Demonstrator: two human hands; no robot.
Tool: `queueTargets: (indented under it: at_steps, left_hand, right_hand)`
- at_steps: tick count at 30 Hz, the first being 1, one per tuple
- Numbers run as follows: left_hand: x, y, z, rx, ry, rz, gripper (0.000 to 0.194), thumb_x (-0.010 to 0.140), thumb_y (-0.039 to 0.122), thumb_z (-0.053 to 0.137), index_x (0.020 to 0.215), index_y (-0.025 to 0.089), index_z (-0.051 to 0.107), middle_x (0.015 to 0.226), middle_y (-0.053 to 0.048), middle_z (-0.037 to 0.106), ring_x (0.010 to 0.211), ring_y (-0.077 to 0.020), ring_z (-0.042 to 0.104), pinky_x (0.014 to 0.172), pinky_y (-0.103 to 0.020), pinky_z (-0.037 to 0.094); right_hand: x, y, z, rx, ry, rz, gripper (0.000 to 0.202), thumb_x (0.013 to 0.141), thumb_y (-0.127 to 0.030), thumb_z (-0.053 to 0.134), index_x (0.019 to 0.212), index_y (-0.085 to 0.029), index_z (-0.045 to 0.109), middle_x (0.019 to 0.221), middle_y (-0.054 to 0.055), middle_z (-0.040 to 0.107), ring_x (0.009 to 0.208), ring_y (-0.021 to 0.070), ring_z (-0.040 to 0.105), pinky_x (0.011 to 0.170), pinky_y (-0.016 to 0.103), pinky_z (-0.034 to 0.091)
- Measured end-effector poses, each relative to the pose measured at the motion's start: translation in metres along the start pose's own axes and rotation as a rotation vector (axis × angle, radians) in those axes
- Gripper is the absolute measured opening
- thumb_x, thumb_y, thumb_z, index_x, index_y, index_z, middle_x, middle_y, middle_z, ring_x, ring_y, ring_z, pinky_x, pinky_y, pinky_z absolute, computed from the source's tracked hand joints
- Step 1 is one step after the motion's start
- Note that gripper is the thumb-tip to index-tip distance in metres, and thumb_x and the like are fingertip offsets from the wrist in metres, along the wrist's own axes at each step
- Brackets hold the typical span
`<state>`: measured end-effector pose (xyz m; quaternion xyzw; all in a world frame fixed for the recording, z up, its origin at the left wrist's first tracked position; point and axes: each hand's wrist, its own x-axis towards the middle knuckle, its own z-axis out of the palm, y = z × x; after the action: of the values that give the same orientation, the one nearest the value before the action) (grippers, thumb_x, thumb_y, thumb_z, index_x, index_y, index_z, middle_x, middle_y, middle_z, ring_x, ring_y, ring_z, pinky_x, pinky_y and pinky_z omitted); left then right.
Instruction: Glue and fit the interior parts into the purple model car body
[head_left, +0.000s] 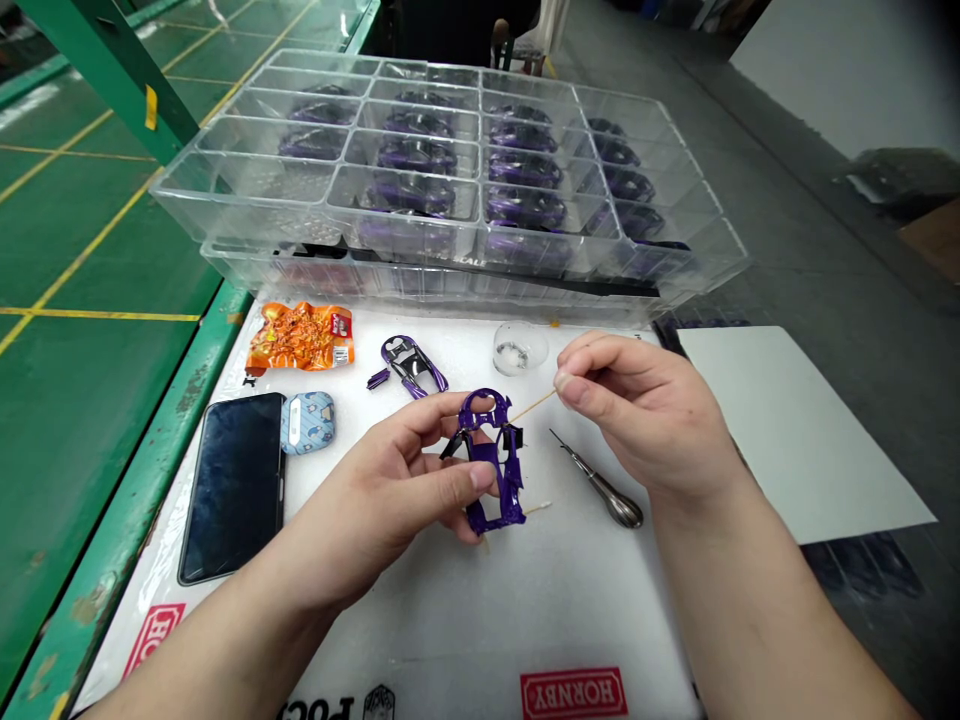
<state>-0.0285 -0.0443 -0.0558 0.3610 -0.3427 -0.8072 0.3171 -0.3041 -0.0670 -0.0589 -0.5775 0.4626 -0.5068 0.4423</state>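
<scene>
A purple plastic toy car body shell (486, 452) is held between the thumb and fingers of my left hand (420, 475), its hollow underside facing me. My right hand (626, 400) pinches a thin wooden stick (536, 404), whose far end meets the upper right side of the shell. Another stick with a white cotton tip (538, 508) shows beyond the shell's lower edge. Right of the shell lies a metal-handled pointed tool (604, 488). A second purple car shell (412, 365) and a small purple piece (379, 379) rest behind my left hand.
Clear divided trays (450, 262) holding several purple car shells stand at the back. Before them are a small clear cup (520, 350) and an orange snack packet (301, 337). A black phone (234, 487) and blue patterned case (308, 422) lie left; a white sheet (802, 430) is right.
</scene>
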Motion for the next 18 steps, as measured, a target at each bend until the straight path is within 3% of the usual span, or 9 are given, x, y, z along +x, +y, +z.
queueTargets:
  at_steps: [12, 18]
  left_hand:
    - [0.0001, -0.001, -0.0009, -0.003, -0.007, -0.005, 0.056, 0.096, 0.028, 0.104, 0.148, 0.024, 0.082, 0.126, -0.008, 0.079, 0.088, -0.0169, 0.081, 0.067, -0.023, 0.074]
    - [0.0012, 0.0006, -0.0001, 0.016, 0.009, -0.008, 0.053, 0.097, 0.03, 0.103, 0.146, 0.026, 0.083, 0.127, -0.006, 0.078, 0.088, -0.015, 0.08, 0.067, -0.021, 0.072]
  right_hand:
    - [-0.0014, 0.0029, -0.0012, 0.045, -0.005, -0.025, 0.013, 0.099, -0.035, 0.101, 0.098, -0.027, 0.09, 0.097, 0.002, 0.078, 0.09, 0.0155, 0.07, 0.082, 0.029, 0.058]
    - [0.0011, 0.0084, -0.0041, 0.124, 0.075, 0.013, 0.026, 0.093, -0.047, 0.106, 0.098, -0.028, 0.089, 0.093, 0.001, 0.076, 0.081, 0.0138, 0.067, 0.078, 0.03, 0.055]
